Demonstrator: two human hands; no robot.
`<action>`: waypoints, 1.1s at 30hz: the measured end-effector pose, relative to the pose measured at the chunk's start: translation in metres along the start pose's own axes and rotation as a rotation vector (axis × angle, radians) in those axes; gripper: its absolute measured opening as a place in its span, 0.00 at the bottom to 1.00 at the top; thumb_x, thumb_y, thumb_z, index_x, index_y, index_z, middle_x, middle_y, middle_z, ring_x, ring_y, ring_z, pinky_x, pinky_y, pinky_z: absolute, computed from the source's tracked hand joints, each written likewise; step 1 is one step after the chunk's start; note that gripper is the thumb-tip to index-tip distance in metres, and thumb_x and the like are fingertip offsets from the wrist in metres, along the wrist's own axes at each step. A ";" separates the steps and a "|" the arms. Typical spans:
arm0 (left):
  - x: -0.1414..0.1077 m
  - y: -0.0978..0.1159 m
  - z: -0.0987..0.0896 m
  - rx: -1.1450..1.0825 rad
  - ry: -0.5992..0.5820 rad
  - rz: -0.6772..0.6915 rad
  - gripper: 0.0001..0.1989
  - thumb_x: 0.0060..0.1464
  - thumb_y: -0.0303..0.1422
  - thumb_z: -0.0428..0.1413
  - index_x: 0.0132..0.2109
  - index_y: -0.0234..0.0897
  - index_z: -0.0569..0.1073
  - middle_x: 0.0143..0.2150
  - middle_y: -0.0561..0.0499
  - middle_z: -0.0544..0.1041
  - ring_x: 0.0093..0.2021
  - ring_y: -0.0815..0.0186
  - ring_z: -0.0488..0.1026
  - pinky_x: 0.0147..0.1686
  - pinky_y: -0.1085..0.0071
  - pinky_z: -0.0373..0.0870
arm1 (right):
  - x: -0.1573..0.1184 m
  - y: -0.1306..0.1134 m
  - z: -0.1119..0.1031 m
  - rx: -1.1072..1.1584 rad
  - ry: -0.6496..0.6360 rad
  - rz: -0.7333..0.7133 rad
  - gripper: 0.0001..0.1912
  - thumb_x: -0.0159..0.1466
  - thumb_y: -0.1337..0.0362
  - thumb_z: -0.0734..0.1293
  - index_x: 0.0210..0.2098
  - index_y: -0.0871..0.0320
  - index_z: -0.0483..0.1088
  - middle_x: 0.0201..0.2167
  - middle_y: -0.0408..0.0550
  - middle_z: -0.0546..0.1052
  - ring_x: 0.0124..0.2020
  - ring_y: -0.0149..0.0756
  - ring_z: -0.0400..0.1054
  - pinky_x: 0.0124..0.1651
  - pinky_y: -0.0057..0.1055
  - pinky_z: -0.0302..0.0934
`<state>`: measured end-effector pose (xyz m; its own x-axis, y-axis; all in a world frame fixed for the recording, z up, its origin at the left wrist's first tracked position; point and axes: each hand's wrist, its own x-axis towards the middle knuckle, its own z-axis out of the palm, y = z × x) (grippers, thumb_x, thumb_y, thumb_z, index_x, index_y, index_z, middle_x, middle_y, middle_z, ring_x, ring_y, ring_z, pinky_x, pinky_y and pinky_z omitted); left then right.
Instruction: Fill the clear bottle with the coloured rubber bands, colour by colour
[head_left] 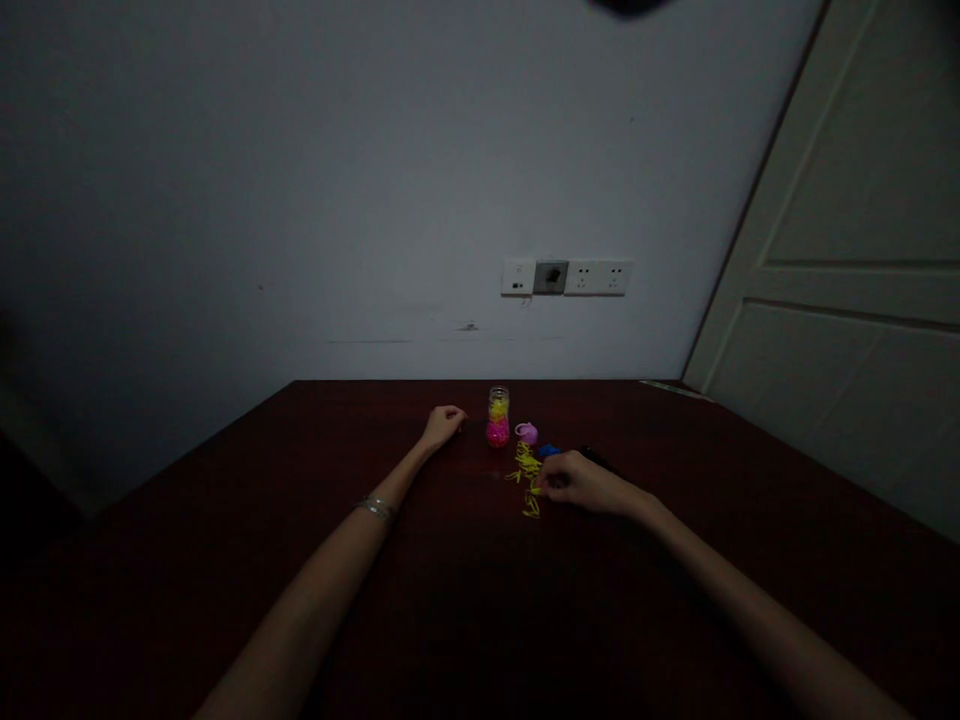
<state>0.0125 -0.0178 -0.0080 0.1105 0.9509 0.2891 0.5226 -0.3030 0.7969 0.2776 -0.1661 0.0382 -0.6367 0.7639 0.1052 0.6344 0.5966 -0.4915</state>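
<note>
Near the centre of the frame, we have a clear jar (498, 418) standing upright on the dark red worktop (420, 620). Bright pink pieces (497, 433) fill its lower part, yellow pieces (499, 408) lie above them, and the glassy section by the rim shows clear; the pieces are too small for us to make out singly. Just right of the jar sits a lilac rounded piece (529, 434) with a loop reaching toward the jar. Below that, right of centre, we see a loose pile of thin yellow strands (527, 462) straggling downward on the worktop. Our right hand (568, 480) comes in from the lower right, its thumb and fingers drawn together at the edge of the strands; we cannot tell whether any are gripped. A blue item (550, 450) shows just above that hand, and a dark item (595, 457) lies partly behind it, too dim to identify. Our left hand (444, 426) rests on the worktop left of the jar and apart from it, fingers loosely curled; we cannot tell whether they enclose anything. A silvery bracelet (377, 508) circles our left wrist, lower left of the jar.
</note>
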 end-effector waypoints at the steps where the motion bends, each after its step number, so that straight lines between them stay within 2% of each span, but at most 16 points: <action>1: 0.000 0.000 0.000 0.003 0.000 0.001 0.13 0.48 0.32 0.48 0.33 0.29 0.75 0.18 0.54 0.68 0.22 0.71 0.64 0.25 0.76 0.59 | 0.001 -0.001 -0.001 0.024 0.009 -0.001 0.09 0.57 0.63 0.63 0.32 0.61 0.72 0.29 0.47 0.74 0.30 0.31 0.66 0.33 0.27 0.58; 6: 0.000 0.000 -0.001 -0.015 0.006 0.007 0.12 0.48 0.32 0.49 0.32 0.30 0.75 0.17 0.54 0.67 0.21 0.71 0.64 0.25 0.76 0.59 | 0.008 -0.009 -0.014 0.154 0.059 -0.011 0.09 0.55 0.62 0.64 0.31 0.60 0.73 0.28 0.45 0.74 0.30 0.32 0.65 0.33 0.27 0.59; 10: -0.002 0.005 -0.001 -0.042 0.007 -0.022 0.11 0.47 0.31 0.49 0.31 0.30 0.74 0.17 0.55 0.66 0.21 0.71 0.64 0.25 0.76 0.59 | 0.023 -0.013 -0.038 0.223 0.135 -0.015 0.09 0.54 0.63 0.65 0.31 0.61 0.73 0.28 0.46 0.74 0.30 0.32 0.66 0.35 0.29 0.60; 16: -0.002 0.006 -0.001 -0.021 0.007 -0.015 0.12 0.48 0.33 0.48 0.31 0.31 0.74 0.17 0.55 0.66 0.21 0.70 0.64 0.25 0.76 0.60 | 0.070 -0.015 -0.087 0.257 0.185 -0.025 0.11 0.51 0.62 0.66 0.32 0.62 0.73 0.29 0.47 0.75 0.31 0.32 0.67 0.36 0.30 0.60; 19: -0.002 0.004 -0.001 -0.023 0.011 -0.007 0.13 0.48 0.34 0.48 0.31 0.31 0.74 0.17 0.55 0.66 0.21 0.70 0.64 0.25 0.76 0.59 | 0.098 -0.014 -0.102 0.195 0.184 -0.043 0.11 0.50 0.64 0.65 0.31 0.63 0.74 0.27 0.46 0.76 0.29 0.31 0.66 0.35 0.28 0.60; 25: 0.001 0.001 0.001 -0.022 0.017 -0.010 0.13 0.48 0.34 0.48 0.31 0.30 0.75 0.16 0.55 0.66 0.21 0.70 0.64 0.25 0.76 0.59 | 0.131 -0.013 -0.102 0.073 0.141 0.006 0.11 0.49 0.68 0.64 0.31 0.65 0.75 0.25 0.46 0.76 0.26 0.29 0.65 0.31 0.26 0.58; 33: 0.000 0.003 0.000 -0.014 0.012 -0.011 0.14 0.49 0.35 0.48 0.31 0.31 0.75 0.16 0.55 0.66 0.21 0.70 0.64 0.24 0.76 0.59 | 0.137 -0.011 -0.097 -0.057 0.124 0.017 0.13 0.48 0.67 0.65 0.32 0.65 0.76 0.26 0.47 0.76 0.27 0.31 0.66 0.31 0.26 0.57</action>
<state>0.0138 -0.0189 -0.0062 0.0947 0.9533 0.2868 0.5122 -0.2937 0.8071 0.2258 -0.0444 0.1415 -0.5686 0.7965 0.2054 0.6709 0.5936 -0.4445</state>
